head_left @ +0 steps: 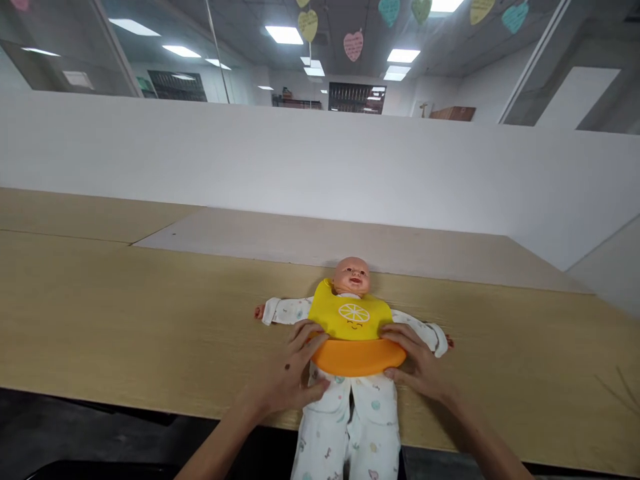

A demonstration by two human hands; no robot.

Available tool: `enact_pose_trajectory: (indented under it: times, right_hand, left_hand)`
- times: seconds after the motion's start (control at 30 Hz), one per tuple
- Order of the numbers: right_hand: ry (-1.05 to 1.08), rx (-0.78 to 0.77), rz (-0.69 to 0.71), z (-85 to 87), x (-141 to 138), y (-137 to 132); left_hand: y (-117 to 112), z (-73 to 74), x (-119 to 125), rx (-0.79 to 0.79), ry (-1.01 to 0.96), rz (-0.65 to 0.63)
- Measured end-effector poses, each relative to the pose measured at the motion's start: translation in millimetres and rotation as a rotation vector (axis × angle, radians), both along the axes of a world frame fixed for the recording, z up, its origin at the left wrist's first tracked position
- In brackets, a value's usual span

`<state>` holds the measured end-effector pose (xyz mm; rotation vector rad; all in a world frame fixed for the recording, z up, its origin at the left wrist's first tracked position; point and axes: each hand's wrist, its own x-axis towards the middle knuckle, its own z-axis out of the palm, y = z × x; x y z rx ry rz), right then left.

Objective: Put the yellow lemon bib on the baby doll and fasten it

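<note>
The person's 2 forearms, left [227, 433] and right [483, 437], are slender and bare to where the view cuts them off. The left hand [286, 379] is bare, with 1 small, dark, roundish mark [287, 367] on its back. The right hand [425, 367] is bare too, its nails too small to make out.

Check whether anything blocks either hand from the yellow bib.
Nothing visible does. The left hand and right hand touch the yellow bib at opposite ends of its orange pocket. The bib lies over the chest of the doll.
</note>
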<state>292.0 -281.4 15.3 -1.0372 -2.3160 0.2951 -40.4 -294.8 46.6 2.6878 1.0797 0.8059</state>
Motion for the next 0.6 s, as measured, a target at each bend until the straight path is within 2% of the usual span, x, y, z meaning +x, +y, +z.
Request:
enact_pose_trajectory:
  times: [0.1, 0.2, 0.23, 0.3, 0.37, 0.43, 0.5, 0.53, 0.6]
  right_hand:
    - [-0.016, -0.036, -0.045, -3.3, -2, -7]
    - [0.002, -0.012, -0.143, -13.2, 0, -24]
    - [0.029, -0.003, -0.194, -18.2, 3, -30]
    - [0.103, -0.024, -0.309, -28.4, 12, -42]
    - [0.179, -0.136, -0.437, -34.6, 24, -50]
    - [0.237, -0.317, -0.575, -33.4, 34, -53]
    - [0.274, -0.494, -0.66, -25.1, 38, -49]
    - [0.296, -0.568, -0.658, -19.7, 36, -45]
    - [0.381, -0.702, -0.561, -9.9, 26, -34]
  left_hand:
    - [-3, -10.6, -2, 0.053, -0.005, 0.069]
    - [-18, -37.8, -11, 0.06, -0.095, 0.147]
    - [-25, -48.3, -15, 0.011, -0.144, 0.201]
    - [-34, -66.0, -25, -0.163, -0.303, 0.391]
    - [-35, -73.8, -32, -0.404, -0.466, 0.549]
    - [-27, -69.4, -32, -0.665, -0.601, 0.615]
    - [-10, -55.8, -23, -0.911, -0.77, 0.602]
    - [-1, -47.4, -14, -1.029, -0.895, 0.563]
    - [19, -30.3, 5, -1.151, -1.177, 0.527]
